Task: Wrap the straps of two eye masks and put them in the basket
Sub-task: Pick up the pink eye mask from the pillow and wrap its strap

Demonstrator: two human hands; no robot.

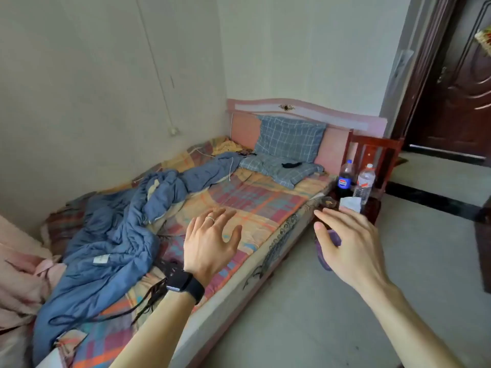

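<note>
A small black item that looks like an eye mask [291, 164] lies on the flat blue checked pillow [281, 168] at the head of the bed. Another dark item [247, 154] lies just left of the pillows; I cannot tell what it is. My left hand [210, 240], with a ring and a black watch, hovers open over the plaid sheet [252, 200] near the bed's edge. Beyond the edge, over the floor, my right hand [345, 245] is open with fingers spread and holds nothing. I cannot make out a basket.
A crumpled blue quilt [111, 235] covers the bed's left side, with black cords [151, 296] beside my left wrist. A cola bottle [344, 180], a water bottle [366, 181] and white paper [350, 204] stand on a red chair [377, 147]. A purple item [332, 240] lies under my right hand.
</note>
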